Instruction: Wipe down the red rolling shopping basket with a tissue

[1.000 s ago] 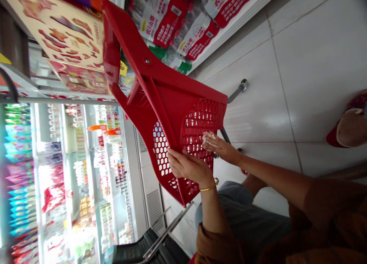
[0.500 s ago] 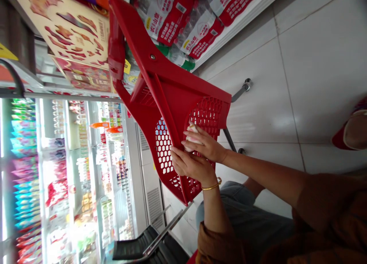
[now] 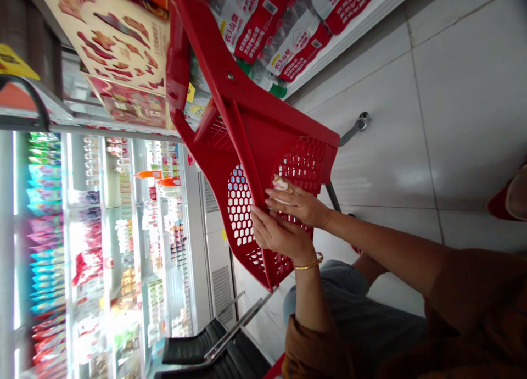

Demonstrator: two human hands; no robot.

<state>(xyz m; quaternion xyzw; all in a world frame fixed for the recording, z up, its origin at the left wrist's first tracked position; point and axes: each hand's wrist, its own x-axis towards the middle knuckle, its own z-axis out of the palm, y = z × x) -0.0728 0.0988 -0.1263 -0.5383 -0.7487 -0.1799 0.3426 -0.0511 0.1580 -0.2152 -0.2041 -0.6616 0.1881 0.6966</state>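
The view is turned on its side. A red plastic shopping cart [image 3: 263, 121] with honeycomb holes in its walls fills the middle. My right hand [image 3: 302, 205] presses a crumpled white cloth [image 3: 282, 184] against the cart's perforated wall; most of the cloth is hidden under the fingers. Close beside it, my left hand [image 3: 282, 236], with a gold bracelet [image 3: 308, 265] on the wrist, has its fingers closed over the cart's ridge. The left thumb is not clearly visible.
Packs of bottled water [image 3: 300, 38] stand on a low shelf beside the cart. Lit shelves [image 3: 102, 230] of packaged goods lie beyond. A black slatted seat [image 3: 197, 340] stands near the cart. Tiled floor [image 3: 382, 165] spreads on the right, with a shoe [image 3: 510, 200] at the edge.
The whole view has shifted slightly. More of the crumpled cloth shows beyond the right fingers, and the left hand keeps its place on the cart.
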